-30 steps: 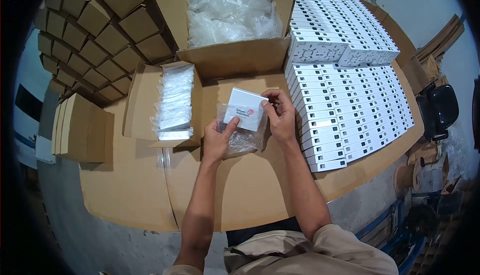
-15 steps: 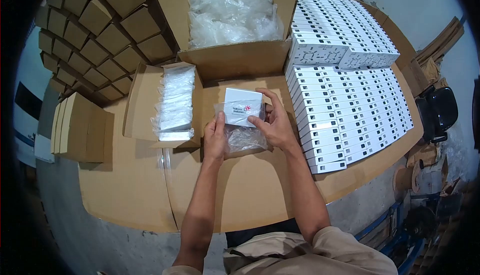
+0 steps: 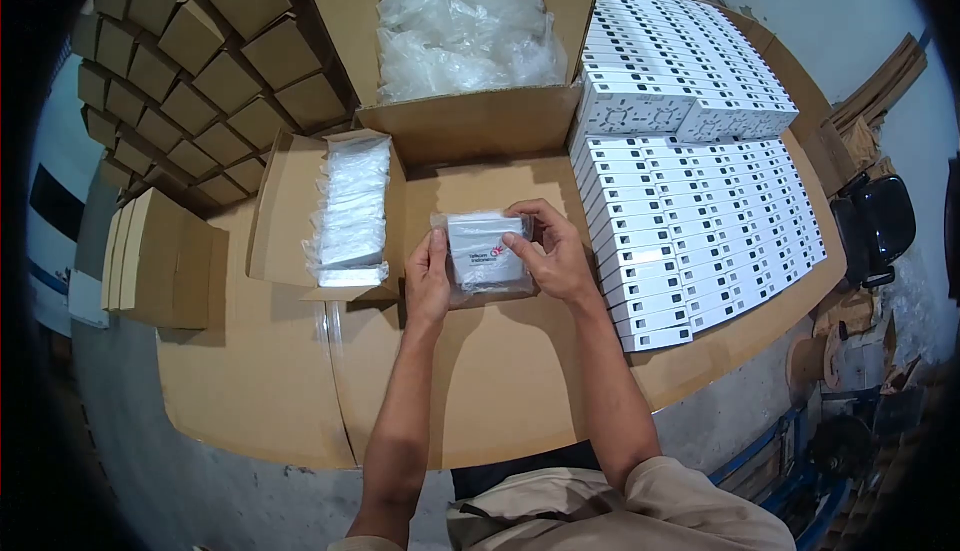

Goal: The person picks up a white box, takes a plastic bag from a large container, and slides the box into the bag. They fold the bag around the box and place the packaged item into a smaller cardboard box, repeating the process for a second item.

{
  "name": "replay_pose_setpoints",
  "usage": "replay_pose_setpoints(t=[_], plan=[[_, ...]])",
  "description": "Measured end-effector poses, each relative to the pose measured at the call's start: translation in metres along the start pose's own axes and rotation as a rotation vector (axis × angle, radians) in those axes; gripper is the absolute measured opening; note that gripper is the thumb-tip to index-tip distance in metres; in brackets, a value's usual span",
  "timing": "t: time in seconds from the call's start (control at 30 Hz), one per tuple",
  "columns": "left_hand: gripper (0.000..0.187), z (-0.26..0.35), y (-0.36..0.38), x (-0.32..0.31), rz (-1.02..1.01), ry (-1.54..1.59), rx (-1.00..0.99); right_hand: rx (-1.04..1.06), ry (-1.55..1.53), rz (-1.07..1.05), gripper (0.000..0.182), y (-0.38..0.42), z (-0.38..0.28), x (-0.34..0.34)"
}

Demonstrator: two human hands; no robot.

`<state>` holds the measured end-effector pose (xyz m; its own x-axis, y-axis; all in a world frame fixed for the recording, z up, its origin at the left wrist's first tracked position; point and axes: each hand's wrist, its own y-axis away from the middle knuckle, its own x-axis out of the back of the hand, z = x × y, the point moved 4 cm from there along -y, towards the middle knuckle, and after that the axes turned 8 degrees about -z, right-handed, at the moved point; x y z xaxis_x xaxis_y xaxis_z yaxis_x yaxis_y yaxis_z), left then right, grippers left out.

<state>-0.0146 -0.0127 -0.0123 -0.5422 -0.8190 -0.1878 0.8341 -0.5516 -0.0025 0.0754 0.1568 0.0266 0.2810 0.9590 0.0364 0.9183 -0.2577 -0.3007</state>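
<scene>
A small white box [image 3: 487, 251] with a red logo sits inside a clear plastic bag [image 3: 480, 287], held just above the cardboard-covered table [image 3: 300, 391]. My left hand [image 3: 428, 281] grips the bag's left edge. My right hand [image 3: 555, 256] holds the right side, fingers over the box's top corner. Both hands are closed on the bagged box.
An open carton of bagged white boxes [image 3: 350, 206] lies to the left. A large carton of empty clear bags [image 3: 465, 21] stands behind. Rows of white boxes [image 3: 700, 211] fill the right side. Stacked brown cartons [image 3: 190, 71] line the far left.
The white box has slid down fully into the plastic bag. Both hands moved lower and closer around it.
</scene>
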Motion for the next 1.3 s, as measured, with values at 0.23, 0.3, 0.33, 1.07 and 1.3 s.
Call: replay_pose_setpoints(t=[0.23,0.3,0.33,1.07,1.3], plan=[[0.046,0.008,0.002,-0.003,-0.012,-0.069,-0.052,0.016,0.074,0.055,0.014,0.002,0.005,0.001],[0.046,0.004,0.001,-0.001,-0.020,-0.048,-0.036,0.043,0.118,0.085,0.013,0.001,0.004,0.000],[0.046,0.003,0.001,0.000,-0.023,-0.038,-0.028,0.021,0.101,0.096,0.012,0.001,0.004,0.000],[0.032,0.013,-0.004,-0.012,-0.119,0.327,-0.108,-0.050,-0.116,0.017,0.045,0.001,0.000,-0.005],[0.012,0.016,-0.002,-0.004,-0.115,0.022,-0.079,-0.065,-0.148,0.022,0.010,0.001,0.004,-0.004]])
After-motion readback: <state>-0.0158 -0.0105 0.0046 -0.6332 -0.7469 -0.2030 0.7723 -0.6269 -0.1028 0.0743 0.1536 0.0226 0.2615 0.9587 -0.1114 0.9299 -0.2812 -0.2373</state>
